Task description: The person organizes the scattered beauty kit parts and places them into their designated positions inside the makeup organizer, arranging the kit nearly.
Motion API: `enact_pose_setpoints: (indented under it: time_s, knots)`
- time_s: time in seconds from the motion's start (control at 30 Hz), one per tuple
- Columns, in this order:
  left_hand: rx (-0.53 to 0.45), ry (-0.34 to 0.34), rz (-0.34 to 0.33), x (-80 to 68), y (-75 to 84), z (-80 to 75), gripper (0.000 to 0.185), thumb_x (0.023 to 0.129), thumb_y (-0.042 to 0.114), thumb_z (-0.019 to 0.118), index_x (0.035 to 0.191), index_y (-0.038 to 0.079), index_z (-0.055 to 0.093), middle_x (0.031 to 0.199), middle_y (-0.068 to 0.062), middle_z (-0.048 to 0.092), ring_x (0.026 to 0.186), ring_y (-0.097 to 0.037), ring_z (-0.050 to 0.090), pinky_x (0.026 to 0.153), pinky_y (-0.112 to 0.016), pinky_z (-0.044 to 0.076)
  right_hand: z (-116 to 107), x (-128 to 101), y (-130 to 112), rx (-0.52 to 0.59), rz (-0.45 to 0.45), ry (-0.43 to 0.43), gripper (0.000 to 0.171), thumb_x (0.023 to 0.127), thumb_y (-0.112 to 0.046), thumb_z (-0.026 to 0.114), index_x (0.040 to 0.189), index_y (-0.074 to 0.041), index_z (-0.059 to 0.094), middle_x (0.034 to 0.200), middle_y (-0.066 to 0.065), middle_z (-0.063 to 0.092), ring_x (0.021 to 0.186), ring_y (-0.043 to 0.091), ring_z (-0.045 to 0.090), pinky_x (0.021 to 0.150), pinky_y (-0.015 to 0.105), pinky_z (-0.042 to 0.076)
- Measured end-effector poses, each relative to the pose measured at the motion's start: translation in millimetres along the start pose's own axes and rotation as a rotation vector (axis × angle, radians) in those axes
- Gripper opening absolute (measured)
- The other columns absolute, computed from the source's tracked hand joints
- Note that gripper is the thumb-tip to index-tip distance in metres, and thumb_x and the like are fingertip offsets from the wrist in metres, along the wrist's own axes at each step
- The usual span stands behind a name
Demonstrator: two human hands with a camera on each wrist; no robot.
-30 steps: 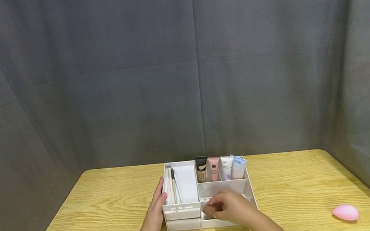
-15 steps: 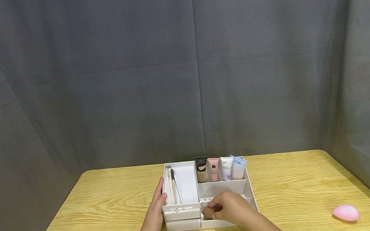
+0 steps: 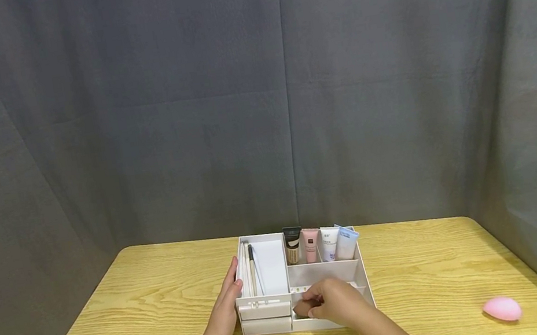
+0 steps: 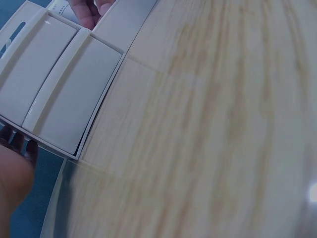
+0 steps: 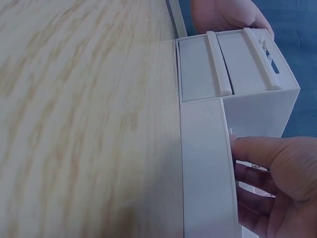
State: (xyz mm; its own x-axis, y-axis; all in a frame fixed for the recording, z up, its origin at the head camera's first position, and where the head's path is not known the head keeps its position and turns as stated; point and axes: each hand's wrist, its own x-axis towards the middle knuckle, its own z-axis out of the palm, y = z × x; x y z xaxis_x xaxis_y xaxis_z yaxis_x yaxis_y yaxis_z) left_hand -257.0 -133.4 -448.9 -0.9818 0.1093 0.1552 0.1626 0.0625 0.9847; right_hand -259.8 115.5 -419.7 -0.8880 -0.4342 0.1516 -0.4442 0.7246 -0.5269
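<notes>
The left hand [image 3: 225, 309] is lying flat, fingers straight, against the left wall of the white organizer [image 3: 267, 261], apparently bracing it so it does not slide on the tabletop [image 3: 130, 324]. Brushes [image 3: 251, 270] are lying in its left compartment; four tubes [image 3: 320, 244] are standing upright along the back. The right hand [image 3: 334, 300] is reaching into the lower front compartment, fingers curled around a small brown item [image 3: 302, 307], too hidden to identify. A pink sponge [image 3: 502, 308] is lying well apart, far right.

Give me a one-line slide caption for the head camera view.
Left hand steadies a white organizer on a wooden table while the right hand reaches into its front compartment.
</notes>
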Motion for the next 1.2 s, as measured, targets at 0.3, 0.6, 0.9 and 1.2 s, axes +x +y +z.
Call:
enact_pose_setpoints:
  time_s: [0.3, 0.6, 0.9, 1.2]
  knots:
    - [0.007, -0.004, 0.001, 0.3, 0.1, -0.4, 0.059, 0.103, 0.034, 0.030, 0.159, 0.023, 0.013, 0.167, -0.007, 0.004, 0.153, -0.037, -0.003, 0.118, -0.066, -0.004, -5.2, -2.5, -0.5, 0.017, 0.047, 0.007, 0.028, 0.075, -0.014, 0.080, 0.103, -0.010, 0.076, 0.097, 0.004, 0.074, 0.084, 0.017, 0.065, 0.071, 0.030, 0.052]
    - [-0.014, -0.009, 0.001, 1.0, -1.1, -0.4, 0.060, 0.103, 0.032, 0.030, 0.159, 0.021, 0.012, 0.167, -0.008, 0.003, 0.153, -0.037, -0.004, 0.119, -0.064, -0.004, -16.1, -7.6, 2.8, 0.087, 0.072, 0.049, 0.027, 0.080, -0.015, 0.076, 0.105, -0.008, 0.074, 0.104, 0.006, 0.072, 0.090, 0.018, 0.063, 0.068, 0.028, 0.052]
    - [-0.012, -0.012, -0.004, 1.1, -1.7, -0.6, 0.060, 0.103, 0.033, 0.030, 0.159, 0.023, 0.012, 0.167, -0.007, 0.003, 0.153, -0.037, -0.004, 0.119, -0.064, -0.004, -28.0, -17.5, 11.1, 0.089, 0.100, 0.101, 0.024, 0.082, -0.017, 0.076, 0.105, -0.011, 0.074, 0.106, 0.004, 0.072, 0.091, 0.017, 0.064, 0.070, 0.030, 0.053]
    - [-0.005, -0.007, -0.011, 0.8, -1.2, -0.4, 0.060, 0.103, 0.033, 0.031, 0.159, 0.024, 0.013, 0.167, -0.007, 0.004, 0.153, -0.037, -0.003, 0.119, -0.065, -0.004, -41.8, -30.0, 19.9, 0.090, 0.142, 0.172, 0.024, 0.081, -0.016, 0.078, 0.104, -0.010, 0.074, 0.103, 0.003, 0.072, 0.090, 0.016, 0.064, 0.070, 0.028, 0.052]
